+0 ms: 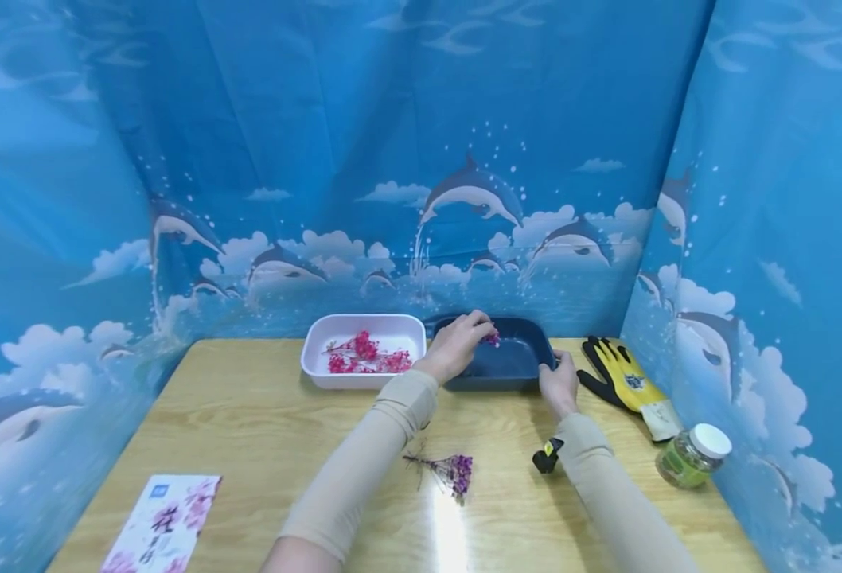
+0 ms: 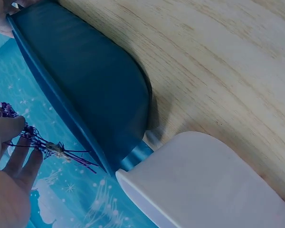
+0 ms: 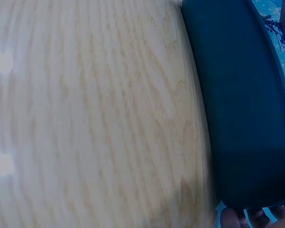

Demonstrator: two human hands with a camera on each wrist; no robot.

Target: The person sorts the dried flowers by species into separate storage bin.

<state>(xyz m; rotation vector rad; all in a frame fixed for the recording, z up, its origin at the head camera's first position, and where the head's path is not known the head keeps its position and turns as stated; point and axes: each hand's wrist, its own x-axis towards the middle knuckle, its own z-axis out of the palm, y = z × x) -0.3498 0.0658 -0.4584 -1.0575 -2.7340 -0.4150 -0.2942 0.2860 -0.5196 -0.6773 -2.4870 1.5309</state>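
Note:
My left hand (image 1: 457, 346) is over the dark blue bin (image 1: 510, 386) and pinches a sprig of small purple dried flowers (image 1: 491, 340). In the left wrist view the sprig's thin stems (image 2: 78, 156) point out past the fingers, above the bin's rim. My right hand (image 1: 559, 386) grips the right end of the bin; in the right wrist view its fingertips (image 3: 235, 218) show at that end. Another purple dried flower sprig (image 1: 457, 475) lies on the table between my forearms. Pink-red dried flowers (image 1: 364, 347) lie in the white bin (image 1: 352, 382), left of the blue one.
On the right of the wooden table (image 1: 249, 430) lie a yellow and black work glove (image 1: 625, 378) and a glass jar (image 1: 686, 465) with a white lid. A small black and yellow object (image 1: 546, 456) is by my right forearm. A floral printed card (image 1: 163, 521) lies front left.

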